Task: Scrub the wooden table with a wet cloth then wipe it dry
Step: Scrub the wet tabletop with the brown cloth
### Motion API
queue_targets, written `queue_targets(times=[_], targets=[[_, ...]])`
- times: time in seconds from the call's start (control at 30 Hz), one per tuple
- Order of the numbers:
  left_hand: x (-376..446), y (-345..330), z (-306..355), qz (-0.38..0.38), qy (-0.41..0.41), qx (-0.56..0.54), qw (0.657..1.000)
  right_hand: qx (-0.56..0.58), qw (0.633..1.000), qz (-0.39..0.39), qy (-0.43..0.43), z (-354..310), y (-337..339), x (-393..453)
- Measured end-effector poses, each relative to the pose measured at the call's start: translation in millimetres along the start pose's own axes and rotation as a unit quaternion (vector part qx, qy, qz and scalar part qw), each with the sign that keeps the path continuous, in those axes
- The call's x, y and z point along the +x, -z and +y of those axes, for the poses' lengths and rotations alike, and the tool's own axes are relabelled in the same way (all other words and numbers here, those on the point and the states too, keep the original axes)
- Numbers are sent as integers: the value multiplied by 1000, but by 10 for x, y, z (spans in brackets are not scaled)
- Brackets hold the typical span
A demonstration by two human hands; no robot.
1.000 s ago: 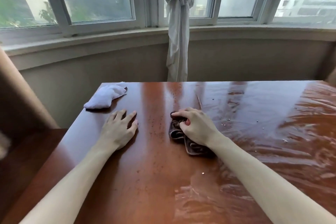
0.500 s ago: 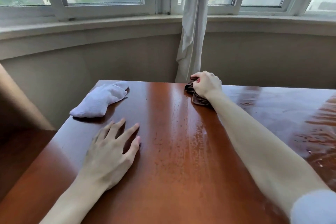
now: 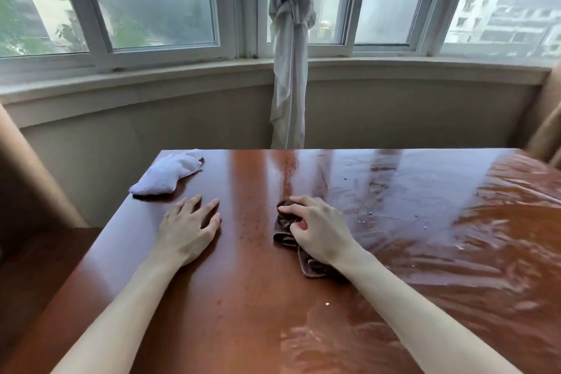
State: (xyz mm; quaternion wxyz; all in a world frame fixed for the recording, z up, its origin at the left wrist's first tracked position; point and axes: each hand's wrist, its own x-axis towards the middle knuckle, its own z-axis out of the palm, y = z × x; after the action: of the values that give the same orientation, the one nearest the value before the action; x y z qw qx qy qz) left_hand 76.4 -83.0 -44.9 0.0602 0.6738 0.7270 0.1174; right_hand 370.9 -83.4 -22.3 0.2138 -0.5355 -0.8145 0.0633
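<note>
I see the room first: a curved bay of windows (image 3: pixel 151 3) above a pale sill (image 3: pixel 182 76), with a knotted grey curtain (image 3: pixel 288 55) hanging down at the middle, behind the far edge. Below it, the wooden surface (image 3: pixel 243 313) fills the lower view. Its right half is glossy and streaked with water, with a few small droplets or specks; the left strip looks duller and drier to me.

My right hand (image 3: pixel 318 231) grips the dark cloth (image 3: pixel 283 228), fingers curled over it and pressing it down near the middle of the surface; a tail of it trails back under the wrist. My left hand (image 3: pixel 189 228) lies flat, fingers straight and spread, holding nothing, bracing on the drier strip. The white cloth (image 3: pixel 168 174) sits at the far left corner, just beyond that hand and apart from it.

I judge the scrubbing only part done, since the left strip seems unreached. The risks I see: so much standing water on the right could be pushed off the edge by a broad stroke; the braced palm may slip if the wet spreads under it; and a sweep toward the corner could soak the white cloth, which I take to be the one meant for drying. The trailing tail may also bunch and skip patches.
</note>
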Motion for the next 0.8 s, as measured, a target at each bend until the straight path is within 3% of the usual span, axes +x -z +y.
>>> queue_targets(times=[0.13, 0.23, 0.8], targets=[[-30, 39, 32, -12, 5, -2, 1000, 16, 1000, -5, 26, -157, 114, -646], [-32, 34, 26, -12, 5, -6, 1000, 42, 999, -8, 16, -98, 141, -549], [24, -77, -25, 46, 8, -31, 998, -20, 994, 44, -100, 673, -352, 2294]])
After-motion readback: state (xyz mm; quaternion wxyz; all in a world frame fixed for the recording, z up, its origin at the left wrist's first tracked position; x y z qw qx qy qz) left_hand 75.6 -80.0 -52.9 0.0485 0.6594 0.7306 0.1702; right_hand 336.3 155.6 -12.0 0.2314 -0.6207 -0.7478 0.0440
